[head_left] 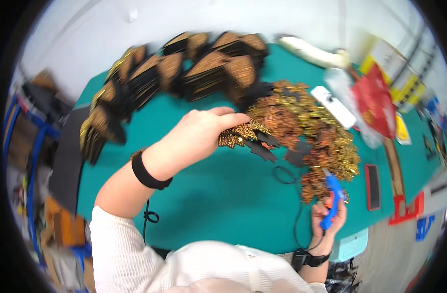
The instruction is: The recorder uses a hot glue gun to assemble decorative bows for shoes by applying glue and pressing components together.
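I see my left hand (196, 139) pinching a sequined leaf piece (243, 134), and my right hand (329, 215) clenched around a blue glue gun (333, 195). Stacked finished pieces (184, 68) beyond my left hand suggest much done; the loose pile (306, 127) between my hands remains.

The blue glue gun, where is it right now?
In the head view, the blue glue gun is low on the right side, gripped in the right hand at the near edge of the green table, just below the loose pile of gold sequin leaves.
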Demonstrator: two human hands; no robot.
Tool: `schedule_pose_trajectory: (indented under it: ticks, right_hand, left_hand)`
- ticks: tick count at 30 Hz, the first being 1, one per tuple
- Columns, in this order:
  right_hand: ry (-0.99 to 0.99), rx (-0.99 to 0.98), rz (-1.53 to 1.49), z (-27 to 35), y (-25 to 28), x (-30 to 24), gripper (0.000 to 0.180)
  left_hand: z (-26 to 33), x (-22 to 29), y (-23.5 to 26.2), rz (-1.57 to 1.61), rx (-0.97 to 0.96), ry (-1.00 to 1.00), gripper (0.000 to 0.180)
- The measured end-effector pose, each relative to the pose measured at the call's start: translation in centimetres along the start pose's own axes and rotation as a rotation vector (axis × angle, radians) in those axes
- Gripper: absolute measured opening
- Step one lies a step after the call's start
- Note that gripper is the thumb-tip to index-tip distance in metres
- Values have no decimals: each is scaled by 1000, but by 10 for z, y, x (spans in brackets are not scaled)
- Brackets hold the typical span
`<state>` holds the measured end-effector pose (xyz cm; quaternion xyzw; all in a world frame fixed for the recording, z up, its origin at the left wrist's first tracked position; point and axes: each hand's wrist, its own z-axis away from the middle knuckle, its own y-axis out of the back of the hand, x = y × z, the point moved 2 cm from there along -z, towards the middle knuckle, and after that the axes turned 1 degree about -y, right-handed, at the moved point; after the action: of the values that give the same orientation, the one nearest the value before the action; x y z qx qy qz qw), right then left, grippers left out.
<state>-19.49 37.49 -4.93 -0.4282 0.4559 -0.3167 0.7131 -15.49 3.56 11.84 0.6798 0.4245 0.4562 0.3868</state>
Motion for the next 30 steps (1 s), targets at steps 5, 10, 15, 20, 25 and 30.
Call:
schedule_pose_trajectory:
  ticks: [5, 10, 15, 20, 25, 30]
  right_hand:
    - [78, -67, 42, 12, 3, -11, 36]
    - [-11, -161, 59, 5, 4, -10, 34]
    - [-20, -191, 69, 3, 10, -12, 34]
    - [-18, -159, 97, 4, 10, -9, 35]
    - [-18, -170, 100, 4, 10, -10, 34]
    - [-13, -132, 115, 4, 9, -11, 33]
  left_hand:
    - [108, -27, 50, -277, -1, 225, 47]
    - [207, -57, 35, -640, 95, 450, 50]
    - [269, -92, -15, -180, -367, 812, 84]
    - [254, -69, 4, -183, -363, 831, 89]
    - [229, -65, -14, -315, -146, 482, 70]
    - [203, -77, -36, -386, -152, 474, 66]
